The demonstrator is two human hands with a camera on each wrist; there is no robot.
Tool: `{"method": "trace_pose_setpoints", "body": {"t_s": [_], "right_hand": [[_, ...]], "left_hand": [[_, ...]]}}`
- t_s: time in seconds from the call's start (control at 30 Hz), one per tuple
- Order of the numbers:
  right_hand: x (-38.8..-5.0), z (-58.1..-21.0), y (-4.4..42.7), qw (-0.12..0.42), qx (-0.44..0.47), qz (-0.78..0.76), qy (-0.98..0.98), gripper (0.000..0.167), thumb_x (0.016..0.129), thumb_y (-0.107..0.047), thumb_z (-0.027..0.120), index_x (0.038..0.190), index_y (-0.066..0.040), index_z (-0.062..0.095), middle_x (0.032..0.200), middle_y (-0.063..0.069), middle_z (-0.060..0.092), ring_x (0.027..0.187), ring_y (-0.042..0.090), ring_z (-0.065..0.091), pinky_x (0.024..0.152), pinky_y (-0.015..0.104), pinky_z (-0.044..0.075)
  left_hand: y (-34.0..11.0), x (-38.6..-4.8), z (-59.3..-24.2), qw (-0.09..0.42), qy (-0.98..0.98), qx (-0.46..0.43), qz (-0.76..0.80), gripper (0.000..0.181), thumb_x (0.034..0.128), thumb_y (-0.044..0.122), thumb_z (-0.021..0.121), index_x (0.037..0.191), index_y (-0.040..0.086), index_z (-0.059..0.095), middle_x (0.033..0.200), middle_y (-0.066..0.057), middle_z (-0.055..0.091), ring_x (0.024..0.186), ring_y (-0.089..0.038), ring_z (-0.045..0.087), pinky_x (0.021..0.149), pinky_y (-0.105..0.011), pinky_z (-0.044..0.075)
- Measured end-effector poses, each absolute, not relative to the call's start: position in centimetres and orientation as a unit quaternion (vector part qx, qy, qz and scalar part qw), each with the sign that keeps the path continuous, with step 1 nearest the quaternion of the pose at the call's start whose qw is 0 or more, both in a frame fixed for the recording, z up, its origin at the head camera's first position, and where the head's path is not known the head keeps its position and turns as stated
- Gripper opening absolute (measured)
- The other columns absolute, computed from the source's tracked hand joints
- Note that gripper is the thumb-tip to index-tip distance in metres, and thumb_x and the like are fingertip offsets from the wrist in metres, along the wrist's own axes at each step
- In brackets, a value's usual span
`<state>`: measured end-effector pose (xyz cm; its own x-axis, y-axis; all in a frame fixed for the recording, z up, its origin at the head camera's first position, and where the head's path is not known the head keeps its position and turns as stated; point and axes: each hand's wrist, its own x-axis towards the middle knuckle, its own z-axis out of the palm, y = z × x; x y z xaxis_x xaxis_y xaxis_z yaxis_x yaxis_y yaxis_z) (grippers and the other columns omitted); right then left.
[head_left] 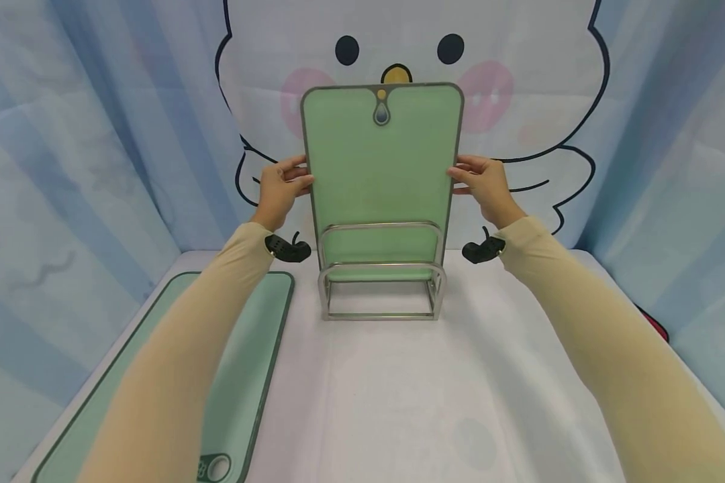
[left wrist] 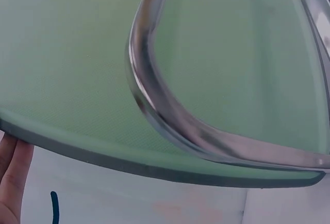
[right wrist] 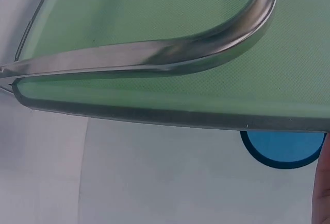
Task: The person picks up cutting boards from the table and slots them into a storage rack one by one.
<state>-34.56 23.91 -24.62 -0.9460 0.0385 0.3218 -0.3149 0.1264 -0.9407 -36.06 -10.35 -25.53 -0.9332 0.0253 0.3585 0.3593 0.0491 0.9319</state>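
Note:
A light green cutting board (head_left: 382, 178) with a dark grey rim stands upright, held at both side edges. My left hand (head_left: 280, 191) pinches its left edge, thumb in front. My right hand (head_left: 486, 189) pinches the right edge opposite, about level with the left. The board's lower part is inside a metal rack (left wrist: 149, 74), behind bars that cross it. Whether its bottom edge rests on the rack is unclear. Up close, the right wrist view shows the rack's curved bar (right wrist: 175, 54) in front of the board's textured face.
Another green cutting board (head_left: 256, 349) lies flat on the white table (head_left: 393, 396) at the left, partly covered by my left forearm. A patterned curtain (head_left: 550, 87) hangs behind and at both sides. A small red and black item (head_left: 655, 325) shows at the right table edge.

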Motion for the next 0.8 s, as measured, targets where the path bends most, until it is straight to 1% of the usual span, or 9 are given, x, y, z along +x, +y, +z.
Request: {"method": "trace_pose_setpoints", "body": {"t_s": [0.13,0.27,0.37,0.47,0.57,0.7,0.8], "right_hand": [[-34.9,-24.8,23.7,0.138,0.078,0.64,-0.752,0.047,0.089,-0.011,0.063,0.132,0.005,0.051,0.084,-0.012,0.062,0.072,0.0,0.062,0.062,0.015,0.055],[-35.2,-24.9,23.4,0.152,0.067,0.618,-0.768,0.044,0.091,-0.011,0.06,0.132,0.002,0.052,0.085,-0.012,0.06,0.072,-0.002,0.06,0.061,0.014,0.055],[-35.4,-25.1,23.2,0.165,0.062,0.611,-0.771,0.041,0.091,-0.011,0.06,0.13,0.001,0.054,0.085,-0.01,0.061,0.071,-0.001,0.06,0.06,0.014,0.054],[-35.5,-25.3,23.0,0.177,0.058,0.609,-0.771,0.04,0.091,-0.011,0.061,0.129,0.001,0.055,0.086,-0.007,0.062,0.071,-0.001,0.059,0.059,0.014,0.053],[-35.5,-25.5,22.9,0.183,0.056,0.606,-0.772,0.041,0.091,-0.011,0.06,0.13,0.0,0.055,0.086,-0.009,0.06,0.071,-0.001,0.057,0.058,0.012,0.052],[-35.3,-25.6,22.8,0.19,0.05,0.61,-0.767,0.04,0.092,-0.011,0.059,0.13,0.001,0.055,0.083,-0.012,0.057,0.07,-0.001,0.056,0.056,0.012,0.051],[-35.2,-25.6,22.6,0.193,0.046,0.618,-0.761,0.04,0.092,-0.011,0.059,0.13,0.001,0.055,0.083,-0.012,0.058,0.07,0.0,0.056,0.056,0.012,0.052]], "left_hand": [[-10.1,-36.2,-25.9,0.133,-0.706,-0.134,-0.682,0.047,0.089,-0.001,0.059,0.135,0.003,0.05,0.122,-0.027,0.059,0.079,-0.001,0.064,0.08,-0.025,0.056],[-9.6,-36.5,-26.2,0.151,-0.704,-0.125,-0.683,0.045,0.0897,-0.001,0.058,0.134,0.004,0.052,0.122,-0.025,0.06,0.082,-0.004,0.063,0.082,-0.027,0.056],[-9.4,-36.6,-26.4,0.161,-0.716,-0.118,-0.669,0.045,0.0909,0.002,0.058,0.135,0.006,0.051,0.122,-0.022,0.06,0.088,-0.007,0.063,0.085,-0.028,0.055],[-9.4,-36.7,-26.5,0.165,-0.724,-0.116,-0.66,0.045,0.0917,0.004,0.057,0.136,0.008,0.05,0.124,-0.021,0.06,0.095,-0.014,0.063,0.089,-0.031,0.054],[-9.2,-36.7,-26.6,0.168,-0.725,-0.115,-0.658,0.046,0.092,0.005,0.057,0.137,0.009,0.049,0.125,-0.02,0.059,0.1,-0.02,0.062,0.09,-0.032,0.053],[-9.0,-36.8,-26.9,0.174,-0.719,-0.112,-0.663,0.045,0.0919,0.005,0.057,0.136,0.009,0.051,0.124,-0.02,0.059,0.101,-0.023,0.062,0.09,-0.031,0.054],[-8.9,-36.7,-27.0,0.181,-0.721,-0.111,-0.66,0.044,0.0919,0.006,0.057,0.135,0.008,0.051,0.123,-0.02,0.06,0.1,-0.022,0.062,0.089,-0.031,0.054]]}}
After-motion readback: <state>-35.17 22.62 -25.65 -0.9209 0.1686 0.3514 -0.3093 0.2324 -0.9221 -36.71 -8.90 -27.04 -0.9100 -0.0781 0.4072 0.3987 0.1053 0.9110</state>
